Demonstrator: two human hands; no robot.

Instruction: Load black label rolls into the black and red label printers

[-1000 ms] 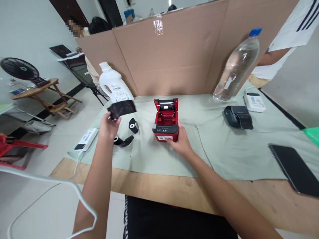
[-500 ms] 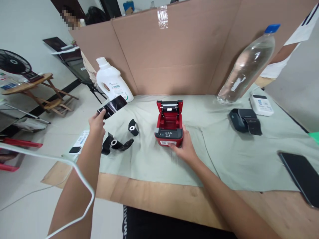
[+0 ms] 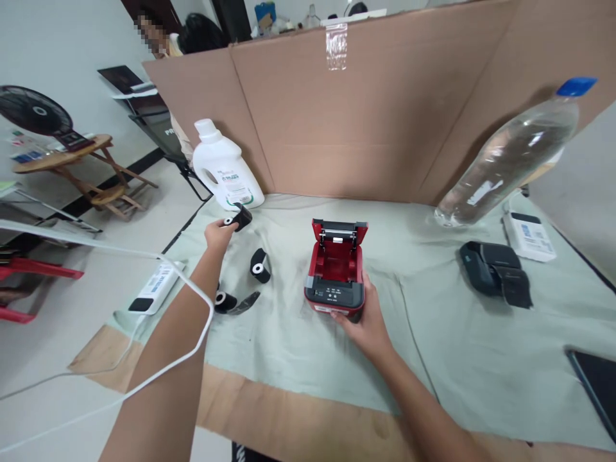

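Observation:
My left hand (image 3: pixel 219 237) is closed on a small black paper roll (image 3: pixel 242 219) with a white core, held up just in front of the white jug. My right hand (image 3: pixel 370 327) wraps around the front right corner of a small red and black label printer (image 3: pixel 335 292). The printer's lid (image 3: pixel 339 234) stands raised, and its red inner bay shows no roll. Between my hands, a second black roll (image 3: pixel 260 266) lies on the cloth. Closer to my left forearm sits another black roll (image 3: pixel 224 301) with a loose curling strip (image 3: pixel 246 303); the forearm partly hides it.
A cardboard sheet (image 3: pixel 346 122) stands behind. Against it lean a white jug (image 3: pixel 228 170) and a large water bottle (image 3: pixel 510 160). A black portable printer (image 3: pixel 495 269), white box (image 3: pixel 529 236) and phone (image 3: pixel 594 385) are at right. A white cable (image 3: pixel 205 301) crosses my left forearm.
My left hand has moved right with the black roll, whose white core now faces me instead of a flat shiny strip. My right hand still holds the printer. The camera view has shifted.

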